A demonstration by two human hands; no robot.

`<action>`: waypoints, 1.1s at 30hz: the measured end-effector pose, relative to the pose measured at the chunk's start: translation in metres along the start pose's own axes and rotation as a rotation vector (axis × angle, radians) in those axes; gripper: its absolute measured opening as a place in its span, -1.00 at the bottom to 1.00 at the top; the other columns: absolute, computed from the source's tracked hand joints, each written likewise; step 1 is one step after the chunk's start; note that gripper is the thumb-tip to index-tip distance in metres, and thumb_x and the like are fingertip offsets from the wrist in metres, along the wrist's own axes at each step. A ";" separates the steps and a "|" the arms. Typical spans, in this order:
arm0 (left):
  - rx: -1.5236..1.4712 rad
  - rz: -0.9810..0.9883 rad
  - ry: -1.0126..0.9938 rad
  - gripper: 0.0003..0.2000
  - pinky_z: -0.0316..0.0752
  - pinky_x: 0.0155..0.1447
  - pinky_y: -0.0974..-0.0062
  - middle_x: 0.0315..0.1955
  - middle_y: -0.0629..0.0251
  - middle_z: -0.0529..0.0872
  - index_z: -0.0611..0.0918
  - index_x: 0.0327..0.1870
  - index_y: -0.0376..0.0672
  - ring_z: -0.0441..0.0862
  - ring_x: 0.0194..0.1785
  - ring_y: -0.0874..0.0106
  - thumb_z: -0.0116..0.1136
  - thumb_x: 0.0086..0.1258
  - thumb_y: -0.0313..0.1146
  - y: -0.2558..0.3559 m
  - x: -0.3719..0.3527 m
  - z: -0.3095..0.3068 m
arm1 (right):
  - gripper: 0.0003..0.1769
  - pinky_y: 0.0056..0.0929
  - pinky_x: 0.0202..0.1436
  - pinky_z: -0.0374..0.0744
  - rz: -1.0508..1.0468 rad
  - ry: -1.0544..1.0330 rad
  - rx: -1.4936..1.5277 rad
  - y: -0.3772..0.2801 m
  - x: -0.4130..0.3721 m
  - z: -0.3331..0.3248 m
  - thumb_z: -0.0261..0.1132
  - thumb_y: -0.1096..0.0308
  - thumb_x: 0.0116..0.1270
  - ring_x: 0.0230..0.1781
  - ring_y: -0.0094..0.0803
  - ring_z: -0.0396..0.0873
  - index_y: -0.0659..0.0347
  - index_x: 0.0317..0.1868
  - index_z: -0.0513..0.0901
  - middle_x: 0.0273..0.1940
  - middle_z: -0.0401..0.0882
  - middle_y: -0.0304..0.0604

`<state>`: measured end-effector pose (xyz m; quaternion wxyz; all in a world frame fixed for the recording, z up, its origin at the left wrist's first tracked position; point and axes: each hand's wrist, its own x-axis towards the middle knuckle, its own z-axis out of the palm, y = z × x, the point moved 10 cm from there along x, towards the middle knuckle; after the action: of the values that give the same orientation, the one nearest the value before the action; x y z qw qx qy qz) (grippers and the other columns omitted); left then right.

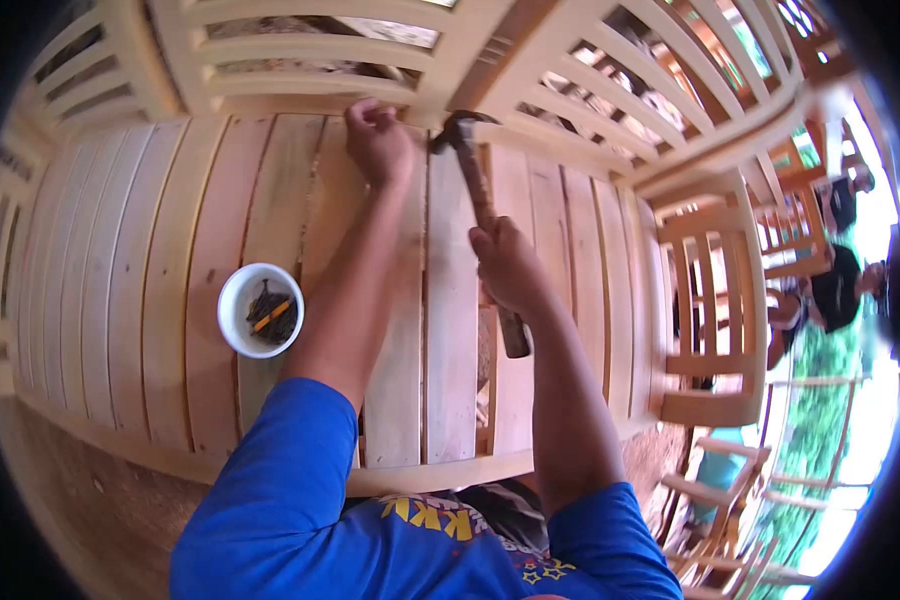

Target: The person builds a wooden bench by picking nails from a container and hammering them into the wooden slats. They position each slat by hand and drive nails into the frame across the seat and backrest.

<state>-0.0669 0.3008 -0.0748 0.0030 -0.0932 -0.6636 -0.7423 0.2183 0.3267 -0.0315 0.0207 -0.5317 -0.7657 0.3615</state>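
Note:
My right hand is wrapped round the handle of a claw hammer. The hammer's dark metal head points to the far side, above the wooden slats. Over at the far ends of the slats, my left hand has its fingers curled together close to the back rail; anything between them is too small to make out. A white cup stands on the slats left of my left forearm. Inside it lie many dark nails and a yellow pencil-like stick.
A slatted wooden backrest rises behind the slats, with another slatted panel angling off to the right. A wooden chair-like frame stands at the right. Beyond it are people and more wooden furniture.

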 end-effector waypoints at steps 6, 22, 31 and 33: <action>-0.191 -0.068 -0.042 -0.81 0.72 0.13 0.18 -0.12 0.08 0.88 0.68 0.09 -0.28 0.87 -0.03 0.16 0.29 0.54 -0.47 -0.016 -0.008 0.027 | -0.52 0.13 -0.10 0.67 -0.071 0.145 -0.055 0.012 -0.029 0.014 0.27 0.01 0.73 -0.18 0.23 0.77 0.37 0.06 0.48 -0.20 0.74 0.34; 1.001 0.845 -0.947 -0.61 0.26 0.65 -0.33 0.71 0.29 0.42 0.79 0.30 0.11 0.27 0.77 0.08 0.18 0.61 -0.01 0.054 -0.207 0.020 | -0.73 -0.43 -0.52 0.64 -0.021 0.110 0.890 0.147 -0.182 -0.089 0.51 0.25 0.54 -0.56 -0.53 0.58 0.18 -0.10 0.58 -0.41 0.58 -0.31; 1.031 0.832 -0.934 -0.70 0.19 0.67 -0.13 0.67 0.28 0.53 0.86 0.11 0.03 0.35 0.76 0.20 0.22 0.47 -0.22 0.089 -0.298 -0.079 | -0.77 -0.33 -0.45 0.63 -0.082 -0.058 0.982 0.248 -0.159 -0.108 0.47 0.36 0.45 -0.52 -0.43 0.61 0.26 -0.11 0.58 -0.39 0.58 -0.22; 1.066 0.825 -0.944 -0.72 0.22 0.63 -0.11 0.70 0.31 0.49 0.84 0.07 -0.02 0.35 0.76 0.18 0.24 0.44 -0.24 0.088 -0.298 -0.080 | -0.81 -0.34 -0.42 0.64 -0.138 -0.163 0.999 0.251 -0.150 -0.102 0.43 0.37 0.47 -0.51 -0.42 0.61 0.25 -0.13 0.59 -0.40 0.60 -0.22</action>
<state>0.2260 0.1761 -0.0386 0.0399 -0.6181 -0.7707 -0.1496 0.5271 0.3002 -0.0477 0.2363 -0.3753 -0.5318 0.7215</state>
